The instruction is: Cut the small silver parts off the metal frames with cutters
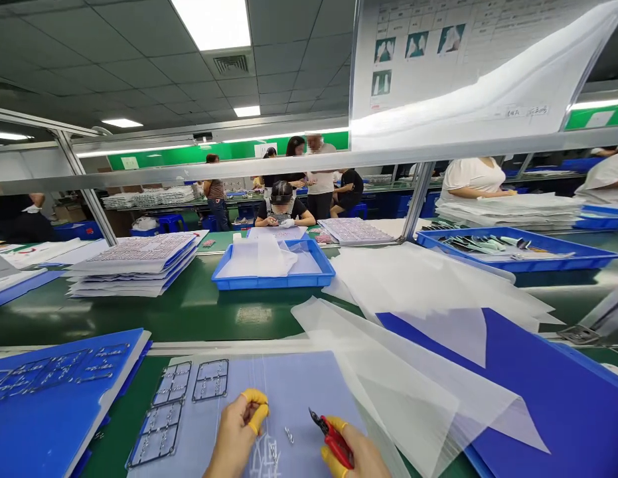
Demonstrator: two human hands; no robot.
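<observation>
My right hand (pixel 356 453) grips a pair of red-handled wire cutters (pixel 332 439), with yellow finger cots on its fingers and the dark jaws pointing up and left. My left hand (pixel 236 435) hovers over a pale blue sheet (pixel 299 392), its yellow-cotted fingertips pinched together with nothing visible between them. A small metal piece (pixel 289 435) lies on the sheet between my hands. Several dark metal lattice frames (pixel 210 380) rest on the sheet's left side. A pile of thin, clear cut pieces (pixel 265 459) sits just below my left hand, partly hidden by it.
A blue board with metal frames (pixel 54 375) lies to the left, and translucent film sheets (pixel 408 392) cover a blue board to the right. Blue trays (pixel 273 279) and stacked sheets (pixel 134 269) stand on the green bench beyond. A co-worker (pixel 283 209) sits across it.
</observation>
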